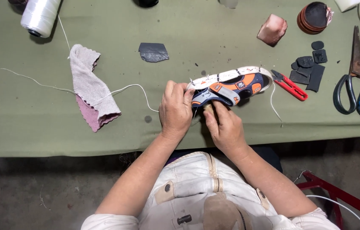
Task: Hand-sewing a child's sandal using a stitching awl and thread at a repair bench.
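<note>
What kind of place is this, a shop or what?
Likely a shoe repair bench: both hands hold a sandal being stitched, with a thread spool, scissors and black rubber scraps on the green table.

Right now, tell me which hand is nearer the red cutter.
Right. The right hand sits under the shoe, left of the red cutter; the left hand grips the shoe's far end.

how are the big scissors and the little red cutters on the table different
The scissors are large, with dark looped handles and rusty brown blades; the red cutters are much smaller, with bright red handles and no loops. The scissors point up the table, away from the person; the cutters lie slanted beside the shoe. Both lie untouched on the green table.
</note>
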